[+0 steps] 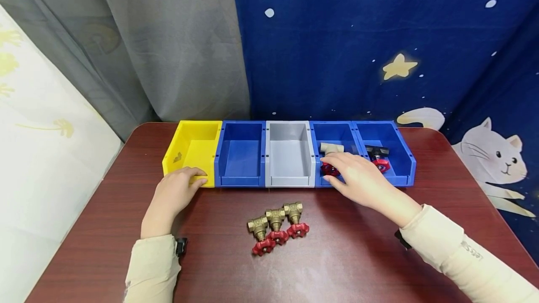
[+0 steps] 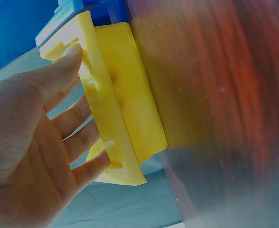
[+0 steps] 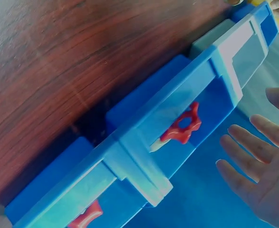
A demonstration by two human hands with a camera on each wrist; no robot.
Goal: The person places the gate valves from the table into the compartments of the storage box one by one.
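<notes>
My left hand (image 1: 178, 194) rests at the front rim of the yellow bin (image 1: 203, 153), fingers relaxed and spread along the rim, thumb near one corner in the left wrist view. My right hand (image 1: 358, 179) hovers over the front of a blue bin (image 1: 334, 129), fingers loosely spread and holding nothing in the right wrist view. Inside that bin lies a valve with a pale body (image 1: 331, 147) and a red handwheel (image 3: 184, 124), partly hidden by the hand in the head view. Three brass valves (image 1: 275, 219) with red handwheels lie in a slanted row on the table between my hands.
Several bins stand side by side along the table's back. Between the yellow bin and the right hand's bin are another blue bin (image 1: 243, 158) and a grey bin (image 1: 289, 153). The rightmost blue bin (image 1: 406, 155) holds a black-bodied valve (image 1: 377, 151). Curtains hang behind.
</notes>
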